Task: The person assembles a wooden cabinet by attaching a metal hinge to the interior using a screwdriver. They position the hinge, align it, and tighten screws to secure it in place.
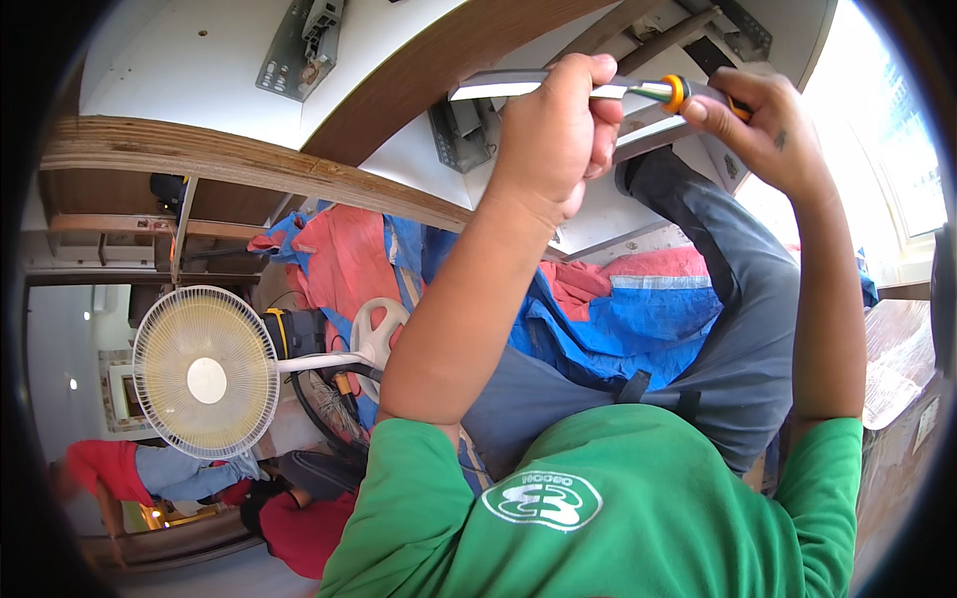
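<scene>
Both my hands are raised at the top of the view, in front of the open cabinet. My right hand is wrapped around the black and orange handle of what looks like a chisel. My left hand is closed around its long flat metal blade, and part of the blade sticks out past the fist to the left. The left fingers hide the middle of the blade. White cabinet panels with brown wooden edges lie behind the hands, with grey metal hinge plates fixed on them.
A white pedestal fan stands at the left. Blue and red tarpaulin lies crumpled below the cabinet, around my legs. Two people in red tops are at the lower left. A plastic-wrapped item stands on the right, below a bright window.
</scene>
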`<state>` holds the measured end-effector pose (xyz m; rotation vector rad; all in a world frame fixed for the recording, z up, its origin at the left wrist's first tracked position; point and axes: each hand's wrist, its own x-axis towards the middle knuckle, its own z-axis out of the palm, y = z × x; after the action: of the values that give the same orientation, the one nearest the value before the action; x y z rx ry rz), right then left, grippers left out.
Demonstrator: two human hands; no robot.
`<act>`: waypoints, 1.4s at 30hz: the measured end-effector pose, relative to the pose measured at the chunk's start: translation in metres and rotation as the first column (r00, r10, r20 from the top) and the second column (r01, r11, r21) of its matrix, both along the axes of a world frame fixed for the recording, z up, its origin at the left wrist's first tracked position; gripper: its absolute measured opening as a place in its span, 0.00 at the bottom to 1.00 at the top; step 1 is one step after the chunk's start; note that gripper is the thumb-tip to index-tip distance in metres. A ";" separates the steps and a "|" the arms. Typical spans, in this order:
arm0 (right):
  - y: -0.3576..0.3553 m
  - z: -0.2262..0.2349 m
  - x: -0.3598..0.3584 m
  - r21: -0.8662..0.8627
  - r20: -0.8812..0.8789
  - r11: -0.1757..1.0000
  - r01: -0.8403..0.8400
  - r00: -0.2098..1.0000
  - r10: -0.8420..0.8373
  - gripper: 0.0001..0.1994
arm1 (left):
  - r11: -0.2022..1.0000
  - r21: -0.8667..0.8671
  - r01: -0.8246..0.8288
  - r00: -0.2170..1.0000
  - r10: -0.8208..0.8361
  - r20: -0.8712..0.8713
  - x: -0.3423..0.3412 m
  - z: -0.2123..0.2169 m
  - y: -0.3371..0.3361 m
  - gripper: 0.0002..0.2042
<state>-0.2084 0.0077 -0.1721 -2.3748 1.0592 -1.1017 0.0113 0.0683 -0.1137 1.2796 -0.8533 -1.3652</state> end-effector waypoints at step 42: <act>0.011 0.028 0.015 -0.018 -0.053 1.000 0.020 0.998 -0.021 0.34 | 0.999 0.030 -0.019 0.999 0.021 -0.049 0.014 -0.004 0.009 0.20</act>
<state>-0.1934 0.0187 -0.1443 -2.4247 1.0990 -1.0640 0.0256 0.0769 -0.1181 1.2684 -0.7868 -1.3929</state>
